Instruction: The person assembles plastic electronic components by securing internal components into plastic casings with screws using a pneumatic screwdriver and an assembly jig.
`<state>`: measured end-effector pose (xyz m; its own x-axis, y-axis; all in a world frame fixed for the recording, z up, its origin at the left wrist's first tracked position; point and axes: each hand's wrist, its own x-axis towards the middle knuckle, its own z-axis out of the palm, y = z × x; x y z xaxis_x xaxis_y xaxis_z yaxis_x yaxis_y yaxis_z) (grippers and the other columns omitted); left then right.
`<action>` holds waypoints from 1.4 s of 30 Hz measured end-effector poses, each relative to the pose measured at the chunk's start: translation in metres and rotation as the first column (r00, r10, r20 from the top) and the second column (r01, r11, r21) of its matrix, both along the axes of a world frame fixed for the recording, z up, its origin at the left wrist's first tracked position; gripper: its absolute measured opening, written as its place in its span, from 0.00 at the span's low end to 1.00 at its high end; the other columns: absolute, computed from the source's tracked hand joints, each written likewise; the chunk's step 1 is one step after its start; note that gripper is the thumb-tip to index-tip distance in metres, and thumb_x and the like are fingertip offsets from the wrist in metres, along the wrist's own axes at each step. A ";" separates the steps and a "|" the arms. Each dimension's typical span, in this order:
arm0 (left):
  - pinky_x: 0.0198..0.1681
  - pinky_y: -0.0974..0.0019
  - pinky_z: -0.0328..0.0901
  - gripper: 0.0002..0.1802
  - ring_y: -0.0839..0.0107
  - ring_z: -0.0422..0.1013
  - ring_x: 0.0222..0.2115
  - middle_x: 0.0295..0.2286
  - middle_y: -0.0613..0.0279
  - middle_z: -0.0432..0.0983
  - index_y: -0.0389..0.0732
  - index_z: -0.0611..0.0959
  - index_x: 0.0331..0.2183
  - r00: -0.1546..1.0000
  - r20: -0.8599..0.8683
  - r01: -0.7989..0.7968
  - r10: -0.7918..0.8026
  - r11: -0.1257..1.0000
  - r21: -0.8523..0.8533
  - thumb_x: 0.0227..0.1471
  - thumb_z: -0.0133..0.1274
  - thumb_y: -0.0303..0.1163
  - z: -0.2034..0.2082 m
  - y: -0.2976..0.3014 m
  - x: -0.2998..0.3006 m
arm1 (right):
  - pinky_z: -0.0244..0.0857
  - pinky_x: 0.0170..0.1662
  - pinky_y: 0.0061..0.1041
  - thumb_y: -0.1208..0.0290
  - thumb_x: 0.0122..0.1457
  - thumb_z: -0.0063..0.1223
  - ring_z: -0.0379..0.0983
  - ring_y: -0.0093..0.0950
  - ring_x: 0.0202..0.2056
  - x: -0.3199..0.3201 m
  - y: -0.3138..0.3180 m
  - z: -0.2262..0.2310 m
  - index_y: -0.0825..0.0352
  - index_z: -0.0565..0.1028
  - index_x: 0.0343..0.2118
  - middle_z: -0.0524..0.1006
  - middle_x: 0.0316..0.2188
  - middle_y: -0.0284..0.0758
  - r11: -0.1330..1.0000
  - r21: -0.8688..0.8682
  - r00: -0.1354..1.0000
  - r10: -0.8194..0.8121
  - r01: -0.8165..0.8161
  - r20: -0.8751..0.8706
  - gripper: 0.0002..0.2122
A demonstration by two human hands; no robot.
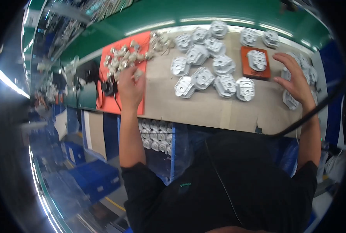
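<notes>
My left hand (pixel 130 87) is over the red mat (pixel 133 106), its fingers curled together at the near edge of a pile of small metallic parts with wires (pixel 120 58). What those fingers hold, if anything, is hidden. My right hand (pixel 296 79) is raised with thumb and fingers apart and nothing between them. It is just right of an orange block (pixel 254 75) that bears a white plastic housing (pixel 257 60). Several more white housings (pixel 202 77) lie in a loose group between the mat and the block.
More white housings (pixel 309 73) are grouped at the right end of the brown work surface (pixel 188 110), beyond my right hand. A black device with a cable (pixel 107 88) lies on the mat. Below the table edge, a box holds rows of white parts (pixel 156 136). Blue crates (pixel 93 178) stand lower left.
</notes>
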<state>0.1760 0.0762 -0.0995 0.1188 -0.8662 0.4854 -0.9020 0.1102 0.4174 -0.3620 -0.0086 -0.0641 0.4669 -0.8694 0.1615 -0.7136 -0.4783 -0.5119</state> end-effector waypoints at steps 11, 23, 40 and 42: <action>0.47 0.58 0.75 0.20 0.64 0.76 0.46 0.50 0.51 0.75 0.34 0.71 0.57 0.537 -0.784 0.439 -0.311 0.897 -0.055 0.65 0.49 0.24 0.119 -0.040 -0.139 | 0.61 0.64 0.38 0.72 0.52 0.67 0.65 0.41 0.62 -0.013 0.007 -0.009 0.65 0.72 0.57 0.72 0.58 0.41 0.993 -0.099 0.980 -0.041 0.061 0.193 0.28; 0.39 0.63 0.72 0.21 0.63 0.77 0.33 0.38 0.51 0.76 0.35 0.83 0.46 0.787 -0.056 0.597 -0.614 0.736 0.319 0.47 0.67 0.25 0.093 -0.140 -0.277 | 0.65 0.60 0.38 0.74 0.51 0.67 0.69 0.42 0.57 -0.034 0.028 -0.011 0.65 0.74 0.53 0.74 0.55 0.39 0.976 -0.169 0.958 -0.084 0.134 0.274 0.24; 0.41 0.60 0.71 0.16 0.56 0.77 0.36 0.34 0.52 0.79 0.34 0.84 0.42 0.461 0.142 0.691 -0.876 0.455 0.561 0.49 0.64 0.25 0.092 -0.155 -0.315 | 0.66 0.57 0.39 0.72 0.52 0.66 0.71 0.41 0.54 -0.044 0.044 -0.024 0.65 0.75 0.52 0.76 0.51 0.38 0.956 -0.232 0.945 -0.099 0.177 0.313 0.22; 0.41 0.59 0.71 0.19 0.55 0.77 0.37 0.37 0.53 0.79 0.35 0.84 0.45 0.480 0.199 0.626 -0.854 0.493 0.605 0.50 0.64 0.26 0.086 -0.157 -0.318 | 0.66 0.57 0.38 0.72 0.52 0.65 0.71 0.41 0.54 -0.044 0.045 -0.026 0.65 0.75 0.52 0.76 0.51 0.38 0.955 -0.238 0.947 -0.097 0.175 0.306 0.22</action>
